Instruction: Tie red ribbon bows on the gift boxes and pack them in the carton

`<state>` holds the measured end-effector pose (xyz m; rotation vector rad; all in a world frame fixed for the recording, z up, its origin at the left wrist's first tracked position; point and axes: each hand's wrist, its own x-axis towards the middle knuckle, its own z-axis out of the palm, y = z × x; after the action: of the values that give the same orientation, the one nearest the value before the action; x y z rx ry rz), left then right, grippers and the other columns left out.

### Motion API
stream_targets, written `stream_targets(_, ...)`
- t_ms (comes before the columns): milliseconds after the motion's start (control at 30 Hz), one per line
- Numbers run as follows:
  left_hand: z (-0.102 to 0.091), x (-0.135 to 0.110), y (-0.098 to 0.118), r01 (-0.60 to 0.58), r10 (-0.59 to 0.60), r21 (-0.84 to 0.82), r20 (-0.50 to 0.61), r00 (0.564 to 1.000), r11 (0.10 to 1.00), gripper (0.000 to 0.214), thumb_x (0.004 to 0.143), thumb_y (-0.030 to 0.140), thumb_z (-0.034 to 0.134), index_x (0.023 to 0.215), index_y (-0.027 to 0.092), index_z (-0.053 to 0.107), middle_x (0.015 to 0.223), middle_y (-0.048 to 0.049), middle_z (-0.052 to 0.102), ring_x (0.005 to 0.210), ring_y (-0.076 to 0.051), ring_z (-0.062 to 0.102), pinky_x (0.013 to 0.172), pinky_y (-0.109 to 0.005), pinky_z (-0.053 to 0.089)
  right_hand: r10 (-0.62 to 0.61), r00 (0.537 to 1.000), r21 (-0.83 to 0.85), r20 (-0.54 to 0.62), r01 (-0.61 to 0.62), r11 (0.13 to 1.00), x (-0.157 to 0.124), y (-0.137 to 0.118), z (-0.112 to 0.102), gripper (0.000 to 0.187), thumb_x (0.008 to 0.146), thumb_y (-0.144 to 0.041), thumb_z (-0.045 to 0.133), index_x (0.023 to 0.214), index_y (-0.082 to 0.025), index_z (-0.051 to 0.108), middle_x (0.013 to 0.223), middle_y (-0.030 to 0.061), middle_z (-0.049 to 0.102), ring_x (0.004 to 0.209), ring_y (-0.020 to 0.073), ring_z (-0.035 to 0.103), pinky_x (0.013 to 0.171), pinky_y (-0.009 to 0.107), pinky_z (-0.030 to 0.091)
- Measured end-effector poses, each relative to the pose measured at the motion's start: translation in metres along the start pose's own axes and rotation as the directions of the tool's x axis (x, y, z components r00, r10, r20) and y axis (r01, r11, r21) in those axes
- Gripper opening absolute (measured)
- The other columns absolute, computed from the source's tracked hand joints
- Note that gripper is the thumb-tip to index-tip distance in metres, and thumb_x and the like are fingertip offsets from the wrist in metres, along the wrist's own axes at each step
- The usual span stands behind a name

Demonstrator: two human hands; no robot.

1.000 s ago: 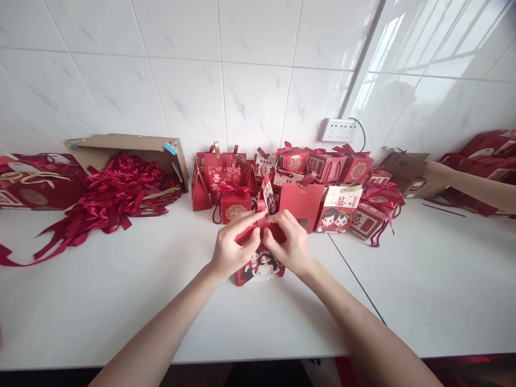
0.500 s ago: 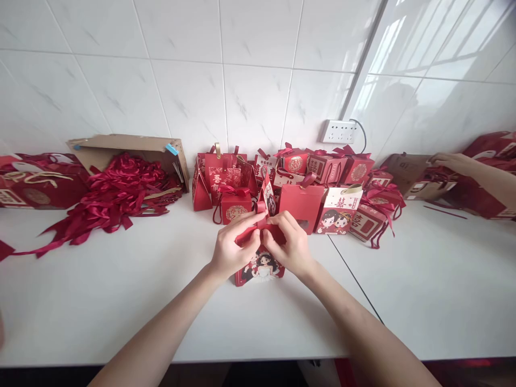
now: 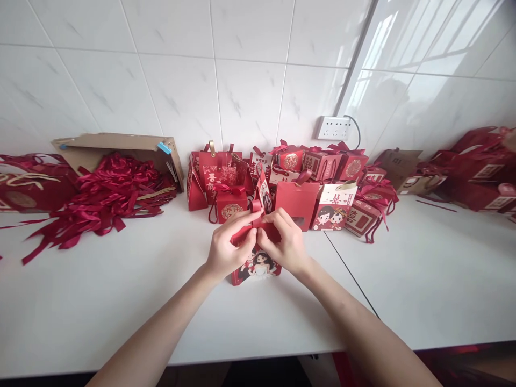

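A red gift box (image 3: 262,264) printed with a cartoon couple stands on the white table in front of me. At its top a red strap handle (image 3: 255,206) loops upward. My left hand (image 3: 230,244) pinches the strap and the box's top edge from the left, fingers closed. From the right, my right hand (image 3: 285,242) is closed on the same top part, its thumb and forefinger near the left hand's fingertips. My fingers hide the exact spot where the strap meets the box.
Finished-looking red boxes (image 3: 297,199) stand in a cluster behind my hands. A heap of dark red ribbons (image 3: 108,199) spills from a cardboard box (image 3: 116,141) at the left. More red boxes (image 3: 484,166) are piled at the right. A power strip (image 3: 334,128) hangs on the tiled wall.
My hands keep their pinch at the box top with little movement. The view has shifted slightly. At the far right, another person's arm has drawn back from the boxes.
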<state>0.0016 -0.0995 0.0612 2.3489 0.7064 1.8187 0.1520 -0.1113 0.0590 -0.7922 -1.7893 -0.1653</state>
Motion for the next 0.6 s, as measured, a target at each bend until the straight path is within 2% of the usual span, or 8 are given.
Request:
stream_targets(167,-0.0001,0.0007,0.0011,-0.004,0.004,0.020,0.001,1.000,1.000,0.029,0.084,0.011,0.056,0.110,0.018,0.066,0.109,-0.0058,0.071,0.101,-0.018,0.067,0.091,-0.028,0.056,0.054,0.998,0.006,0.019,-0.054,0.999,0.0009,-0.0018,0.0013,0.003,0.084,-0.019,0.053,0.084,-0.021,0.050,0.075,0.0016,0.052,0.069,0.0153,0.052,0.063,0.028,0.047)
stream_targets(367,0.0004,0.0007,0.0007,-0.002,0.002,0.009,0.002,1.000,1.000,0.029,0.084,0.011,0.055,0.110,0.019,0.066,0.108,-0.0056,0.071,0.100,-0.017,0.067,0.090,-0.027,0.056,0.092,0.996,0.033,-0.013,-0.091,0.995,0.0017,-0.0051,0.0037,0.007,0.083,-0.017,0.051,0.079,-0.022,0.047,0.073,0.0003,0.049,0.065,0.0142,0.049,0.059,0.027,0.044)
stream_targets(600,0.0003,0.0001,-0.0003,0.018,-0.018,0.004,0.001,1.000,1.000,0.030,0.084,0.012,0.056,0.111,0.018,0.066,0.109,-0.0060,0.071,0.101,-0.017,0.066,0.091,-0.028,0.056,0.042,0.999,0.084,0.001,-0.042,0.996,0.0009,-0.0023,0.0000,0.008,0.085,-0.013,0.049,0.084,-0.021,0.051,0.076,0.0010,0.052,0.068,0.0144,0.052,0.061,0.028,0.046)
